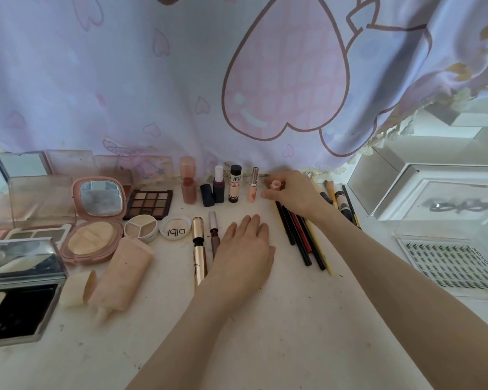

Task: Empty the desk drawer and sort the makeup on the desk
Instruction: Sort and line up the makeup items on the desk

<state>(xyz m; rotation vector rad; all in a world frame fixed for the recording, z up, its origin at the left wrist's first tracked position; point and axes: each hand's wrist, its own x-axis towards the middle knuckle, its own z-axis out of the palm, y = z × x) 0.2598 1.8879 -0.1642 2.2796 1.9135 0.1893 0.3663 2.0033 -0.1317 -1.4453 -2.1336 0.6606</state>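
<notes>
Fingers of right hand pinching small pink cap, left hand flat on desk

Glossy gold mascara tube

Two bare forearms reaching in from the near edge of the desk, converging toward its far side. Left hand laid flat, palm down, fingers straight and close together, pointing toward the far edge, holding nothing. Right hand stretched further, close to the far edge, wrist bent leftward, fingers curled, thumb and fingertips pinching a small pink tube. Right forearm crossing diagonally from the near right corner; left forearm rising from the near middle.
</notes>
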